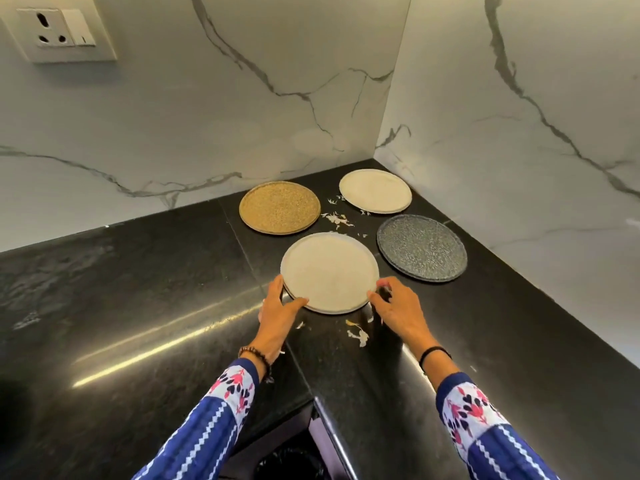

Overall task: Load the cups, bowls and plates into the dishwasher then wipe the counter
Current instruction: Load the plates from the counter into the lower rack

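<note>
Both hands take hold of the nearest plate on a black corner counter.

At the bottom centre, below the counter edge, a dark opening [294, 459] shows a crumpled black lining; its contents cannot be made out. Above it, the left hand [277, 313] grips the cream plate [329, 271] at its left rim, thumb on top and fingers curled under, while the right hand [394, 306] curls its fingers at the right rim with the thumb against the edge. Pale scraps [358, 336] lie on the counter [138, 289] just below this plate. Right of centre sits a grey speckled plate [421, 247]. Further up are a golden-brown plate [279, 207] and a white plate [375, 190], with more scraps scattered between the plates. The four plates lie flat, apart from one another, their faces showing only glaze. A wall socket [65, 31] is at the upper left.
</note>
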Action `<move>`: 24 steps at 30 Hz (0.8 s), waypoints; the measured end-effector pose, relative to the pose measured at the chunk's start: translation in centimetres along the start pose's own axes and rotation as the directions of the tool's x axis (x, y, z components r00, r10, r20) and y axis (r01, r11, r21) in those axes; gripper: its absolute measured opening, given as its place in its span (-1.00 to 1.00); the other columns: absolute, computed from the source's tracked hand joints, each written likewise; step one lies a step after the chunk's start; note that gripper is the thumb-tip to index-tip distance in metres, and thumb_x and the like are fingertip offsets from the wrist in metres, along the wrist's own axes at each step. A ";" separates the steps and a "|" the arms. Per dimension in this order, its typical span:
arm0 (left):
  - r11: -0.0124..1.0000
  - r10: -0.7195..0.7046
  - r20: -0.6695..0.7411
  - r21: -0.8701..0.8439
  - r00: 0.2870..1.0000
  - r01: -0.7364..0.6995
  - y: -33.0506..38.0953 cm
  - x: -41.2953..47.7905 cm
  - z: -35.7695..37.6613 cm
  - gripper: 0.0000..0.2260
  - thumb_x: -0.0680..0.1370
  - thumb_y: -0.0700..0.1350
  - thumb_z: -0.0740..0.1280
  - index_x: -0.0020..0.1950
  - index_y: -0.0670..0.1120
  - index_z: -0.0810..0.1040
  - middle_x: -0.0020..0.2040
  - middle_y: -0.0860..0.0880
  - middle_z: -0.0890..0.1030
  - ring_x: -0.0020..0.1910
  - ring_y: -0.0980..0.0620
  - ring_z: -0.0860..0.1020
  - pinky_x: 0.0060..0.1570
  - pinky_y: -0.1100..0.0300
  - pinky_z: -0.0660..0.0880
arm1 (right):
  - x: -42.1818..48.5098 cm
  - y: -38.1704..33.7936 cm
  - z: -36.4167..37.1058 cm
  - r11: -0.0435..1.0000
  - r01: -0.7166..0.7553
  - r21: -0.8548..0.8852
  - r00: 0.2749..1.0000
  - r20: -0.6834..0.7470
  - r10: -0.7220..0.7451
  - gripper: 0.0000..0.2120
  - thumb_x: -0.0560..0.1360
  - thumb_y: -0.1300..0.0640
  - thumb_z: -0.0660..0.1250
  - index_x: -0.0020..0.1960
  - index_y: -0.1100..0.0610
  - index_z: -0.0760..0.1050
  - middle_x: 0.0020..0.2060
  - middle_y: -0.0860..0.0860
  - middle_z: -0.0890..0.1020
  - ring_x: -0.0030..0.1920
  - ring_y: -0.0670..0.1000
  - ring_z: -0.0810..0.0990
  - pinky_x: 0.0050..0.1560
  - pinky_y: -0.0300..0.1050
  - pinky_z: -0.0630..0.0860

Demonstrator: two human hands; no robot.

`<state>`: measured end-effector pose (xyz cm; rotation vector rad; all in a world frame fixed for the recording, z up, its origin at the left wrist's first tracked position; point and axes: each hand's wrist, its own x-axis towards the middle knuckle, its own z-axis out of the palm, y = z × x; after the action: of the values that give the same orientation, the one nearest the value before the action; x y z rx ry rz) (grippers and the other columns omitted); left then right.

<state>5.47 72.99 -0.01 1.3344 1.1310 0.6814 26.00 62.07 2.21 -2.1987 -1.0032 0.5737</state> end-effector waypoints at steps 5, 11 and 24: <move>0.998 -0.037 -0.031 -0.048 0.999 0.035 0.1 0.9 0.1 -0.50 0.57 -0.22 0.34 0.47 -0.03 0.29 0.28 0.16 0.30 0.31 0.17 0.26 0.30 0.25 0.20 | 3.4 -0.4 1.8 0.999 -0.045 0.027 0.998 0.038 0.044 -0.55 0.54 0.00 0.38 0.35 0.14 0.39 0.26 0.15 0.46 0.36 0.14 0.34 0.27 0.00 0.35; 0.971 -0.126 -0.079 -0.216 0.989 0.106 0.1 1.5 -0.7 -0.53 0.55 -0.22 0.36 0.45 -0.11 0.37 0.38 0.03 0.43 0.32 0.13 0.37 0.28 0.26 0.28 | 3.6 -0.2 2.0 0.984 -0.080 0.161 0.994 -0.065 0.092 -0.56 0.45 0.19 0.45 0.27 0.11 0.40 0.21 0.09 0.51 0.30 0.12 0.45 0.25 0.07 0.47; 0.901 -0.185 0.142 -0.371 0.972 0.226 3.2 0.1 -3.9 -0.84 0.53 -0.08 0.36 -0.04 -0.10 0.71 -0.04 -0.09 0.69 0.09 -0.09 0.58 0.11 0.05 0.47 | -8.4 -4.5 -2.9 0.771 -0.059 0.634 0.972 -0.141 0.190 -0.56 0.44 0.39 0.45 0.27 0.17 0.49 0.08 0.02 0.66 0.03 -0.05 0.65 -0.11 -0.23 0.64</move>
<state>2.63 75.13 3.60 0.8892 0.9760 0.6315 20.41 56.65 8.38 -1.6753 -0.4571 0.6252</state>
